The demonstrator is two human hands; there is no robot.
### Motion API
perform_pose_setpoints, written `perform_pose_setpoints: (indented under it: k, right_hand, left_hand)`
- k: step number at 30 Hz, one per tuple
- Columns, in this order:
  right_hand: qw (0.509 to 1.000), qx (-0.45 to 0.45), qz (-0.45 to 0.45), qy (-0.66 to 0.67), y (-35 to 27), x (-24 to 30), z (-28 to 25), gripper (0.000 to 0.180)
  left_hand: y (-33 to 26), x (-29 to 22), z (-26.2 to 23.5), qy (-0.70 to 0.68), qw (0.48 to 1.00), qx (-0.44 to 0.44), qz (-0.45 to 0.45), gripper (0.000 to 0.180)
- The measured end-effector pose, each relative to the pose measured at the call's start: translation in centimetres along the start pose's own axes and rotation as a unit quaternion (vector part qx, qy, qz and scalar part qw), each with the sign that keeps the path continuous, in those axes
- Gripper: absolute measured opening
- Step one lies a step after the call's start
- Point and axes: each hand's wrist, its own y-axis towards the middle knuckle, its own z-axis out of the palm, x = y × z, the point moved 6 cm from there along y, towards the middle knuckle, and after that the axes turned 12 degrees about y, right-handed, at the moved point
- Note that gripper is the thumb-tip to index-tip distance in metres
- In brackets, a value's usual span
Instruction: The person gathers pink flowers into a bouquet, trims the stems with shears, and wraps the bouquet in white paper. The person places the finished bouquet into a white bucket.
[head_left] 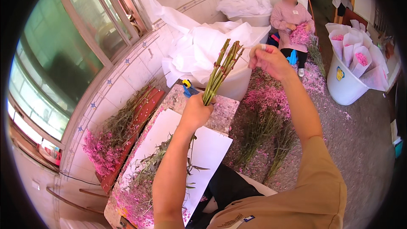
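My left hand (197,112) is closed round a bunch of flower stems (222,70), cut ends pointing up. Leaves and small pink flowers (137,201) hang below that hand over a white sheet (212,148), partly hidden by my left forearm. To the right of the stem ends, my right hand (269,61) is raised with its fingers pinched together. A thin pale strand seems to run from the stems to these fingers; what they hold is too small to name. Just behind my left hand, a blue tool with a yellow and black part (187,85) lies on the worktable (222,112).
Pink flowers lie on a red board (142,116) at the left and in bunches on the floor (265,118). Large tubs of white wrapping (203,44) stand behind the table. A co-worker (292,21) sits holding pink flowers, near a white tub (345,80) of wrapped bouquets.
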Motion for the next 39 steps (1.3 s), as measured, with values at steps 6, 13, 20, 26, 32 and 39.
perform_pose_setpoints:
  k: [6,13,20,26,32,39]
  right_hand:
    - [0.827,0.162,0.039,-0.537,-1.3,-4.3,6.4,0.018]
    - [0.747,0.354,-0.021,-0.562,-0.8,-1.6,17.8,0.029]
    - [0.940,0.066,0.189,-0.276,8.2,1.5,-2.1,0.023]
    - [0.941,0.095,-0.028,-0.323,-5.1,-3.9,8.9,0.018]
    - [0.692,0.382,-0.014,-0.613,-1.0,-0.2,19.3,0.024]
    - [0.984,0.000,0.152,-0.095,4.4,0.6,3.8,0.020]
  left_hand:
    - [0.2,1.1,1.2,0.015,1.000,-0.008,0.004,0.020]
    - [-1.6,0.0,4.9,0.216,0.975,-0.058,0.011,0.025]
    - [-5.1,-4.2,1.5,0.153,0.980,-0.110,0.066,0.018]
    - [-2.2,-2.4,-0.8,0.157,0.975,-0.145,0.060,0.013]
    - [-4.3,-2.1,4.5,0.247,0.963,-0.092,0.051,0.016]
    - [-3.5,-2.6,0.9,-0.003,0.995,-0.043,0.085,0.017]
